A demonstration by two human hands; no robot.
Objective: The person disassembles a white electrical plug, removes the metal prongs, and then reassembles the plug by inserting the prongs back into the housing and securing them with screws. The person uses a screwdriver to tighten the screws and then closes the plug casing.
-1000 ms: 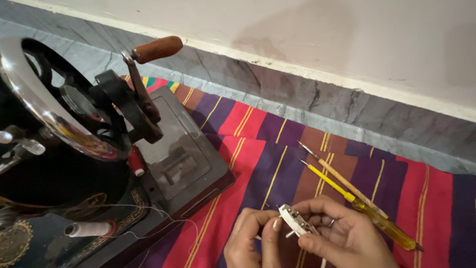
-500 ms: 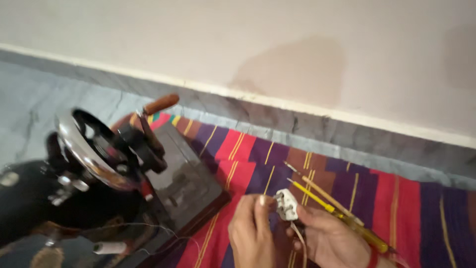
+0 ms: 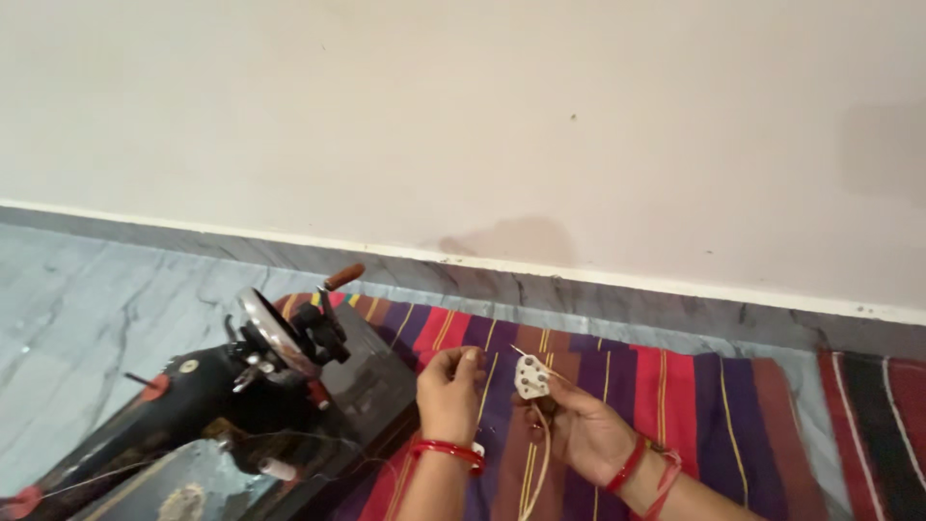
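My right hand holds a small white three-pin electric plug, pins facing me, with a pale cord hanging down from it. A thin metal tool tip sticks out just above the plug. My left hand is raised beside the plug, fingers curled closed; whether it pinches anything is not visible. Both wrists wear red bangles. The hands hover over a striped red, purple and orange mat.
A black hand-crank sewing machine with a chrome wheel and brown wooden handle stands at the left on a dark base. Grey marble floor lies left. A plain wall with a grey skirting runs behind.
The view has tilted up and pulled back, showing more wall. Both hands rose with the plug. The yellow-handled tool seen on the mat earlier is out of sight.
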